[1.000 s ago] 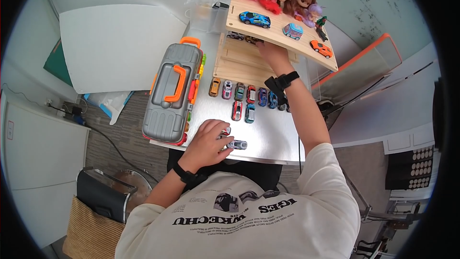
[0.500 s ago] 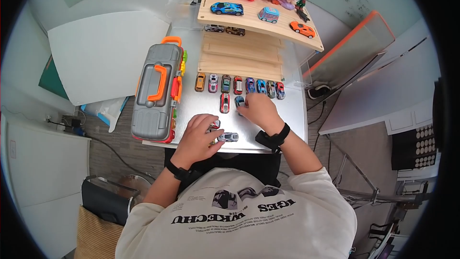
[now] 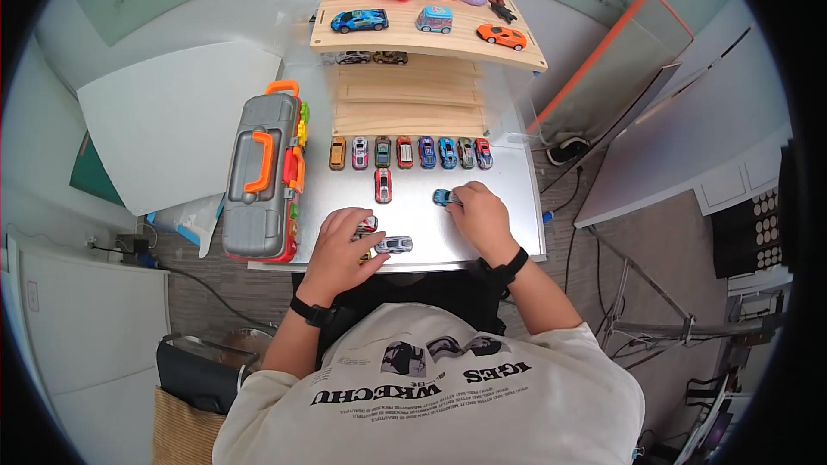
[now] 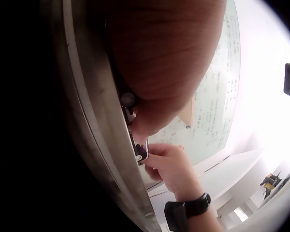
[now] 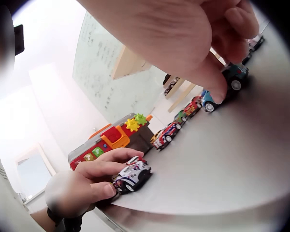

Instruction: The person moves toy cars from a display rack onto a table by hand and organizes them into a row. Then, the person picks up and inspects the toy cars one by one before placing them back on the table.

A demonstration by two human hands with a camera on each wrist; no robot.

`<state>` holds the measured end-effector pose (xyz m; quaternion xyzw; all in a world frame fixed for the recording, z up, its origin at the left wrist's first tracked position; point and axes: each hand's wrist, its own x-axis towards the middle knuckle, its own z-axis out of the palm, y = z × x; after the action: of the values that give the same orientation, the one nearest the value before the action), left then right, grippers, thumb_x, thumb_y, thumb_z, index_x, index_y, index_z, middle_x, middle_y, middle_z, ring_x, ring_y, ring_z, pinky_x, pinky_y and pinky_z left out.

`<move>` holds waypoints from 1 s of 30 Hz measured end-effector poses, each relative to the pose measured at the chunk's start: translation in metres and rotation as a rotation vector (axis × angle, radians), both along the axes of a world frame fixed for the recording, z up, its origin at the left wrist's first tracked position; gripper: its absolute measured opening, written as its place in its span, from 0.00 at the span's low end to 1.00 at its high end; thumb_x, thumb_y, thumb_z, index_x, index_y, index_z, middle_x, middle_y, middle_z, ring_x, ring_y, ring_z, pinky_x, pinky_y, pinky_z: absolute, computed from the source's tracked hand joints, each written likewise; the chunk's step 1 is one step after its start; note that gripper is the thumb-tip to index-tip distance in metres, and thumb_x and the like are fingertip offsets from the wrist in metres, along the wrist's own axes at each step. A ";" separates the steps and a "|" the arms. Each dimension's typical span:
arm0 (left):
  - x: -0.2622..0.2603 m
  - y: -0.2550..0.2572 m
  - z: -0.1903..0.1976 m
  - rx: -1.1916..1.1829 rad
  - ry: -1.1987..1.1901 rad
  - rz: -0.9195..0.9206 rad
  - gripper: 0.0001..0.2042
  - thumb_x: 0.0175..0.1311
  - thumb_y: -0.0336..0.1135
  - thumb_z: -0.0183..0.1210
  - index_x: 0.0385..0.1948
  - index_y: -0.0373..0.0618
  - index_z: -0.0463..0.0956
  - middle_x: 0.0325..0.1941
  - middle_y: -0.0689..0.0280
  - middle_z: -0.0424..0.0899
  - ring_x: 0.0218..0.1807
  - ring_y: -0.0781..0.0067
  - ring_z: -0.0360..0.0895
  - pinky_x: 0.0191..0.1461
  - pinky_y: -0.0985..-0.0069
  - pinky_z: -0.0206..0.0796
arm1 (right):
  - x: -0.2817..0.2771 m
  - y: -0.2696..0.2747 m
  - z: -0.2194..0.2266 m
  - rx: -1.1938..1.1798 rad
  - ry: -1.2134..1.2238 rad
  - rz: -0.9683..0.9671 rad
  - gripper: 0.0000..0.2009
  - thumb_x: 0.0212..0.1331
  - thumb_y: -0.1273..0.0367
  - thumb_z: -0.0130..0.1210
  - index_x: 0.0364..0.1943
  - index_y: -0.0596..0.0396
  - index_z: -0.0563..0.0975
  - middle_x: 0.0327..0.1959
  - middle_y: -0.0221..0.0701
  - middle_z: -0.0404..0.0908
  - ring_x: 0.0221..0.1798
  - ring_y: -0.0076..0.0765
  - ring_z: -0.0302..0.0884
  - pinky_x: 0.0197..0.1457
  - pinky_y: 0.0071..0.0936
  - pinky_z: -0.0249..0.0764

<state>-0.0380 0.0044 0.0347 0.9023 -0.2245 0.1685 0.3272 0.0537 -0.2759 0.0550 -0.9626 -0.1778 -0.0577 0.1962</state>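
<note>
My right hand (image 3: 482,220) pinches a small blue toy car (image 3: 442,196) low over the metal tabletop, its fingers covering the car's right end. My left hand (image 3: 338,248) is curled round a few toy cars near the table's front edge. Among them, a silver-white car (image 3: 394,244) sits between its thumb and index finger, and a red-and-white car (image 3: 368,224) shows under the fingers. Ahead of the hands a lone red-and-silver car (image 3: 383,186) stands below a row of several cars, with a yellow one (image 3: 338,153) at its left end.
At the left stands a grey toolbox (image 3: 260,176) with orange handles. A wooden shelf unit (image 3: 405,112) rises at the back, its top board (image 3: 457,36) bearing toy vehicles and dolls. Two cars stand beneath that board. Right of the table leans an orange-edged panel (image 3: 603,60).
My right hand has come out from under the shelf's top board, taken hold of the blue car and slid it right, away from the red-and-silver one. The left hand has stayed by its cars.
</note>
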 end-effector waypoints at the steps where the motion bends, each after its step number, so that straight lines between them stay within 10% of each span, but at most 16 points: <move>1: 0.000 0.000 -0.001 0.003 -0.005 0.003 0.17 0.50 0.39 0.75 0.43 0.48 0.89 0.59 0.57 0.80 0.64 0.49 0.75 0.68 0.54 0.64 | -0.006 -0.011 -0.002 0.002 0.007 -0.053 0.09 0.57 0.68 0.67 0.40 0.56 0.85 0.41 0.39 0.84 0.40 0.53 0.85 0.44 0.45 0.82; 13: 0.010 -0.001 0.000 0.019 -0.023 -0.069 0.17 0.50 0.40 0.77 0.41 0.47 0.88 0.59 0.57 0.80 0.63 0.49 0.75 0.68 0.54 0.65 | -0.019 -0.072 0.009 0.045 -0.016 -0.124 0.14 0.53 0.71 0.71 0.43 0.62 0.86 0.40 0.44 0.86 0.39 0.51 0.84 0.45 0.40 0.80; 30: 0.011 0.001 -0.005 -0.076 -0.059 -0.019 0.15 0.49 0.39 0.76 0.39 0.46 0.88 0.55 0.58 0.81 0.60 0.51 0.77 0.65 0.56 0.68 | 0.239 0.050 0.053 -0.072 -0.316 0.100 0.17 0.61 0.63 0.66 0.49 0.59 0.82 0.46 0.45 0.87 0.51 0.58 0.84 0.54 0.48 0.81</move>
<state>-0.0273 0.0054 0.0299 0.8816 -0.2359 0.2005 0.3562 0.2929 -0.2259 0.1081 -0.9379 -0.2559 -0.1919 0.1340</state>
